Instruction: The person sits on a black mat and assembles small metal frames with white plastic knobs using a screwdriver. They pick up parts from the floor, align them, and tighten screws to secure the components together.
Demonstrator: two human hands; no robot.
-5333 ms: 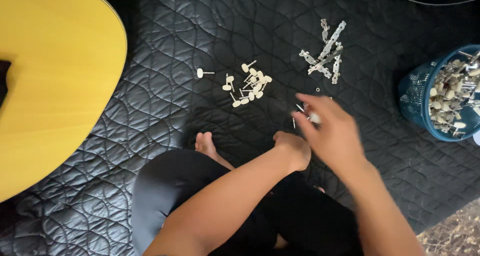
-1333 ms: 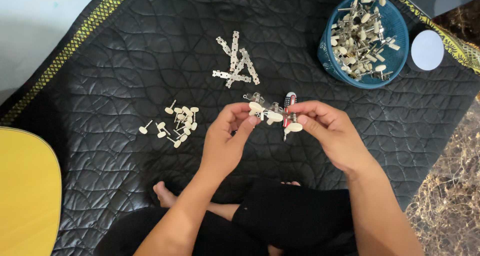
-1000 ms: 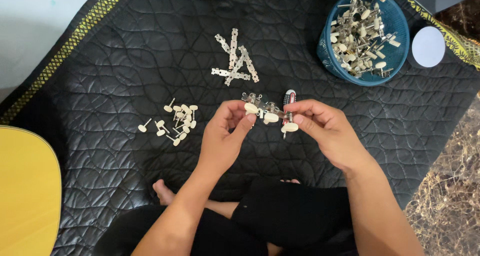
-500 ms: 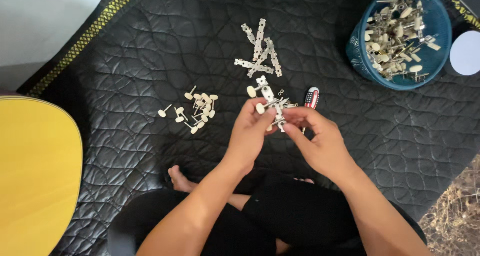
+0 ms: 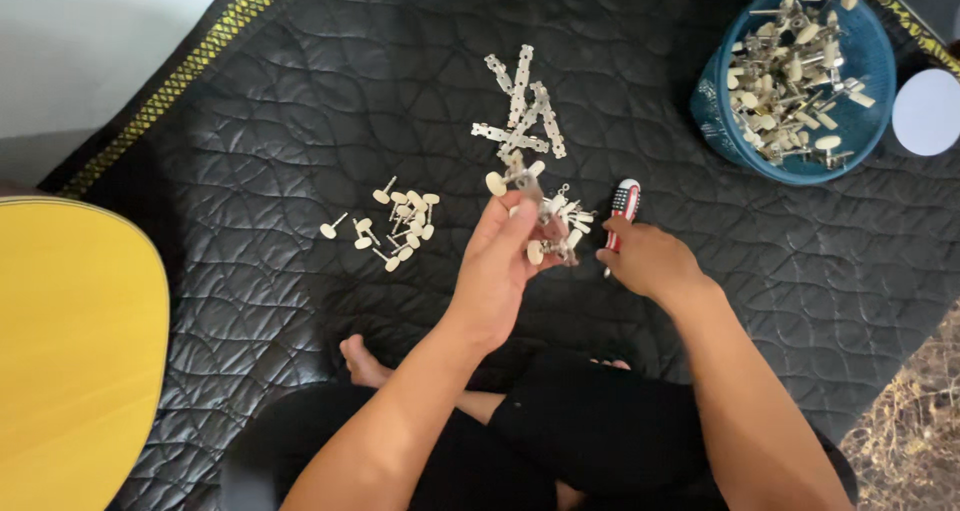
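Left hand has its grip pinched shut on a metal tuner strip with cream knobs, held above the black quilted mat. Right hand is curled around a red-and-white screwdriver. Half a second back both hands sat together on the strip; now the right has dropped off to the side. Loose cream pegs lie left, bare metal plates above, blue basket of tuners top right.
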